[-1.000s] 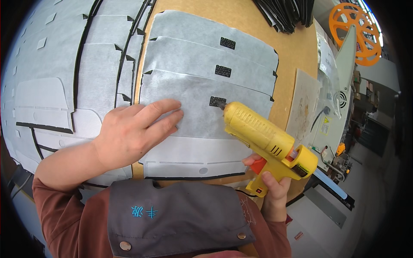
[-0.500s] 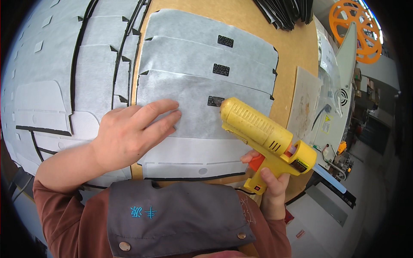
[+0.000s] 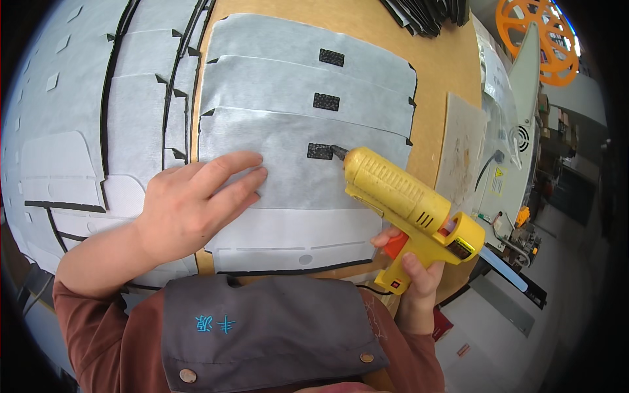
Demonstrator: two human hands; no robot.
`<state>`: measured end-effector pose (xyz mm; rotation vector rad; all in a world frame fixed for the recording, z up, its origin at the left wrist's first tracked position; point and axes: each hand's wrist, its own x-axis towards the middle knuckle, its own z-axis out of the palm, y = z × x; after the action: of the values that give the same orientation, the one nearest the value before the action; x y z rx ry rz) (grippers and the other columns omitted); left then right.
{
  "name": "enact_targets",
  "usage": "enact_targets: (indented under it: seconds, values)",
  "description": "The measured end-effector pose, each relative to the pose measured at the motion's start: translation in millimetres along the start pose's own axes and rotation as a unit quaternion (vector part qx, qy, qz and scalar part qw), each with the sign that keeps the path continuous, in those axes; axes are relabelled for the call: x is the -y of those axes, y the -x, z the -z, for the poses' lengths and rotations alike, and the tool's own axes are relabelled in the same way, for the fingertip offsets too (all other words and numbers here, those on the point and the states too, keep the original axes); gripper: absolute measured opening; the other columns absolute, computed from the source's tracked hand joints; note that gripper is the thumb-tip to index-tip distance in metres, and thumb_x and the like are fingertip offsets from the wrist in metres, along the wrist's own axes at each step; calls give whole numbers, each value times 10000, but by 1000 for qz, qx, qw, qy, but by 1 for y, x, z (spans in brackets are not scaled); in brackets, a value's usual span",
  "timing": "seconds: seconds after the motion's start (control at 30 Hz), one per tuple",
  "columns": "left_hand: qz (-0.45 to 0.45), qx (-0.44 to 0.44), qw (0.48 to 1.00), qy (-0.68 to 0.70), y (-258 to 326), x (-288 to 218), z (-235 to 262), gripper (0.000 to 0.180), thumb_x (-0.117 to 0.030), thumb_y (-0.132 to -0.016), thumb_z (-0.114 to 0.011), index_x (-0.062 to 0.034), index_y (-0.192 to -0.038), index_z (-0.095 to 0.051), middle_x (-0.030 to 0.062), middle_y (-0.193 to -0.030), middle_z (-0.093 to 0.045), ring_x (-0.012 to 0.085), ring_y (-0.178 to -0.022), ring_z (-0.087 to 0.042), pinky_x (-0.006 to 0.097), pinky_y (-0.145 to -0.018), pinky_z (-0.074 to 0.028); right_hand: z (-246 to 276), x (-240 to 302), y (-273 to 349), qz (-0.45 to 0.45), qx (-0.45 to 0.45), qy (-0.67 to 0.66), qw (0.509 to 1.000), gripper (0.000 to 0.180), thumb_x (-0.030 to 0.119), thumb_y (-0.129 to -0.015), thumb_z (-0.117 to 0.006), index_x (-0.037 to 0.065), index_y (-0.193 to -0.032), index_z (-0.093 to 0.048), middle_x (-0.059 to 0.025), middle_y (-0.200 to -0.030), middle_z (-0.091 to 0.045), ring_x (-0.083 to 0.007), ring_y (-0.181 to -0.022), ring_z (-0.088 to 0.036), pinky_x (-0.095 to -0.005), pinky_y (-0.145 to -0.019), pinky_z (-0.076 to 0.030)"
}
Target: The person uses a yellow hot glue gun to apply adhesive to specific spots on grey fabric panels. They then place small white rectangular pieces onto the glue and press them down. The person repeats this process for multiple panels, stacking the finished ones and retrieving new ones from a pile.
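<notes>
My right hand (image 3: 421, 272) grips a yellow hot glue gun (image 3: 406, 196) by its handle, a finger at the red trigger (image 3: 395, 245). The gun's dark nozzle (image 3: 339, 152) is at the right end of a small black rectangular patch (image 3: 320, 151). That patch sits on the nearest of several overlapping pale grey fabric sheets (image 3: 275, 137). Two more black patches (image 3: 326, 101) lie on the sheets behind it. My left hand (image 3: 196, 203) rests palm down on the near sheet's left side, fingers stretched out. A glue stick (image 3: 503, 267) protrudes from the gun's rear.
More layered pale sheets with black edges (image 3: 134, 105) cover the left side. A stack of black pieces (image 3: 426, 14) lies at the far edge of the brown board (image 3: 436, 78). A stained pale plate (image 3: 462, 147), a machine (image 3: 504, 190) and an orange reel (image 3: 537, 39) stand on the right.
The glue gun has shifted slightly right relative to the near black patch, exposing more of the patch and the nozzle. My left hand stays on the sheet. The whole view has shifted a little.
</notes>
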<state>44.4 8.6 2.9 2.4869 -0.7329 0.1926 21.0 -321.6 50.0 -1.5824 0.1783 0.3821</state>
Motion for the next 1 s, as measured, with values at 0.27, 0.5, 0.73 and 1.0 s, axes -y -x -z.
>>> enact_targets:
  seconds: [0.27, 0.5, 0.73, 1.0]
  values:
    - [0, 2, 1000, -4, -1, -1, 1, 347, -118, -749, -791, -73, -1077, -687, 59, -1131, -669, 133, -637, -615, 263, -509, -479, 23, -8, 4, 11, 110, -33, 993, 577, 57, -883, -597, -54, -1405, -380, -223, -1242, -557, -315, -1063, -621, -446, -948, -492]
    - [-3, -9, 1000, -18, -1, 0, -2, 311, -142, -771, -765, -101, -1068, -684, 10, -1122, -649, 102, -638, -600, 247, -496, -473, 21, -10, 8, 12, 108, -52, 993, 571, 46, -890, -597, -41, -1410, -380, -223, -1256, -549, -310, -1060, -623, -438, -943, -495]
    - [-1, -8, 1000, -28, -1, 0, -1, 300, -160, -776, -755, -117, -1064, -682, -14, -1119, -639, 84, -629, -589, 243, -486, -468, 21, -11, 8, 2, 107, -52, 993, 577, 60, -888, -608, -40, -1410, -382, -215, -1256, -550, -303, -1054, -621, -431, -936, -497]
    - [1, 6, 1000, 1, -1, -1, 1, 345, -120, -755, -787, -78, -1081, -683, 57, -1137, -665, 130, -644, -623, 261, -512, -487, 5, -5, -4, 5, 127, -61, 990, 582, 42, -867, -603, -32, -1404, -391, -208, -1209, -572, -291, -1048, -622, -418, -931, -493]
